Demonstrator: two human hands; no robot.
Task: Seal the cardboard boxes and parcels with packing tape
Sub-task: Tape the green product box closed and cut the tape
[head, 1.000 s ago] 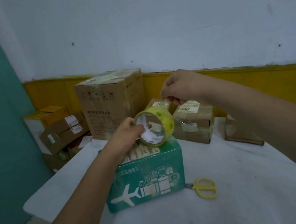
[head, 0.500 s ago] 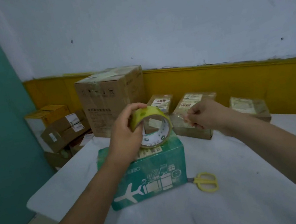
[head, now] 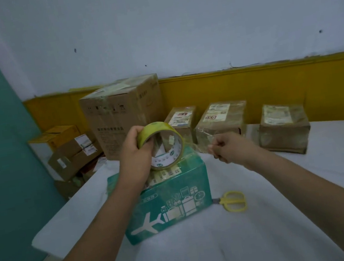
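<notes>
Gripping the yellow tape roll [head: 161, 145] above the green box [head: 172, 199] on the table [head: 270, 227], the left hand [head: 135, 153] steadies it while the right hand [head: 228, 147] pinches the clear tape end [head: 201, 140] pulled rightward.

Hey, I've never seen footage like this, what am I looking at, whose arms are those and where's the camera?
No machine here: the picture comes from a wide-angle camera worn on a person's head, looking forward and down, so both arms are the wearer's own. The left hand grips a yellow roll of packing tape over a teal cardboard box printed with a white aeroplane. The right hand pinches the clear tape end pulled from the roll. On the white table, yellow-handled scissors lie right of the teal box; three brown labelled parcels sit further back.
</notes>
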